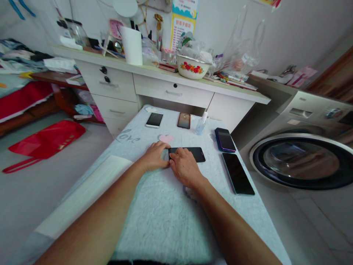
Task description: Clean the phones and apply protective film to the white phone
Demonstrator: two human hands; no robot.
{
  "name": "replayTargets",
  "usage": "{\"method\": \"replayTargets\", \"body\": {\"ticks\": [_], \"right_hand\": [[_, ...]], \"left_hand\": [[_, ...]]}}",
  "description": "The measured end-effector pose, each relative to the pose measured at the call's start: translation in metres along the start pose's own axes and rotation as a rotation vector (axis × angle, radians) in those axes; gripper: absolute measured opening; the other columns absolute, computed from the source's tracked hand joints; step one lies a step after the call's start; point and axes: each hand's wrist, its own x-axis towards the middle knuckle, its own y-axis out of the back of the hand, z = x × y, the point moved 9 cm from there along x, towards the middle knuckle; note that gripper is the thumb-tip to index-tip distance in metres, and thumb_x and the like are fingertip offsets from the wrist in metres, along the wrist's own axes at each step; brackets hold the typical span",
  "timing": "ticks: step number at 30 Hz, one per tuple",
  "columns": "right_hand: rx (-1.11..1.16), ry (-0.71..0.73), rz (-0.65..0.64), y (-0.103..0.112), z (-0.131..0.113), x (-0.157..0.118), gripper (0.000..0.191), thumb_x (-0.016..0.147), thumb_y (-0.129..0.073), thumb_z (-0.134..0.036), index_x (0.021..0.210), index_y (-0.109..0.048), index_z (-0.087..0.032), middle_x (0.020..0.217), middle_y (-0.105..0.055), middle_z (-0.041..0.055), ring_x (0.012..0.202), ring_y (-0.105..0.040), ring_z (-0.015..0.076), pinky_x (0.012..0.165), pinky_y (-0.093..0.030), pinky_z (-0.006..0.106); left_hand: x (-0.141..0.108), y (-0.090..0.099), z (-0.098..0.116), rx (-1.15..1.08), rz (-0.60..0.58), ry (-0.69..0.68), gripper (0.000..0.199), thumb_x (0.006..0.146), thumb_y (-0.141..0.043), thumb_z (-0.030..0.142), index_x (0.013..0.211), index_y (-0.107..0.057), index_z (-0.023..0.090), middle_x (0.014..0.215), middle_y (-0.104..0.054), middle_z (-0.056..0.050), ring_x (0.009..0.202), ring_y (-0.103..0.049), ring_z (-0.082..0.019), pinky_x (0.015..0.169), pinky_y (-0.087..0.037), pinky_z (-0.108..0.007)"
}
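A black smartphone (pixel 197 153) lies flat, screen up, on the cloth-covered table, its long side running left to right. My left hand (pixel 156 156) grips its left end, thumb on the near edge and fingers on the far one. A greyish, see-through-looking patch shows between that hand and the dark screen; I cannot tell what it is. My right hand (pixel 184 165) rests over the phone's left half with bent, closed fingers, and whatever is under the fingertips is hidden.
Around the table (pixel 165 221) lie a white-framed phone (pixel 154 120), a brown phone case (pixel 184 120), a spray bottle (pixel 200 124), stacked phones (pixel 225 140) and a large dark phone (pixel 238 173). A pale strip (pixel 88 195) lies left. A washing machine (pixel 303 162) stands right, a cluttered desk (pixel 171 86) behind.
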Motion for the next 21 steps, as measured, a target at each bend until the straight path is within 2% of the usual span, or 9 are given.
{"method": "replayTargets", "body": {"ticks": [9,15,21], "right_hand": [[0.025,0.058,-0.031,-0.005,-0.010,0.000,0.025,0.093,-0.044,-0.030,0.101,-0.064,-0.018,0.103,-0.054,0.0082,0.093,-0.045,0.0209,0.085,-0.034,0.034],[0.031,0.069,-0.028,-0.003,-0.013,-0.003,0.025,0.093,-0.043,-0.028,0.099,-0.066,-0.019,0.098,-0.054,0.0071,0.090,-0.044,0.0207,0.079,-0.034,0.033],[0.047,0.063,-0.042,-0.003,-0.013,-0.005,0.026,0.093,-0.043,-0.026,0.102,-0.066,-0.020,0.097,-0.054,0.0069,0.090,-0.044,0.0201,0.080,-0.033,0.033]], "left_hand": [[0.001,0.000,0.000,-0.009,-0.003,-0.015,0.054,0.054,-0.061,0.022,0.108,-0.055,0.022,0.114,-0.055,-0.007,0.110,-0.050,-0.030,0.096,-0.040,-0.042],[0.000,-0.001,0.000,0.000,-0.005,-0.001,0.054,0.056,-0.060,0.021,0.109,-0.055,0.022,0.115,-0.055,-0.007,0.110,-0.050,-0.029,0.098,-0.040,-0.041],[0.000,0.000,0.000,0.002,-0.010,0.009,0.056,0.056,-0.060,0.022,0.111,-0.054,0.021,0.117,-0.054,-0.008,0.111,-0.049,-0.030,0.097,-0.040,-0.042]]}}
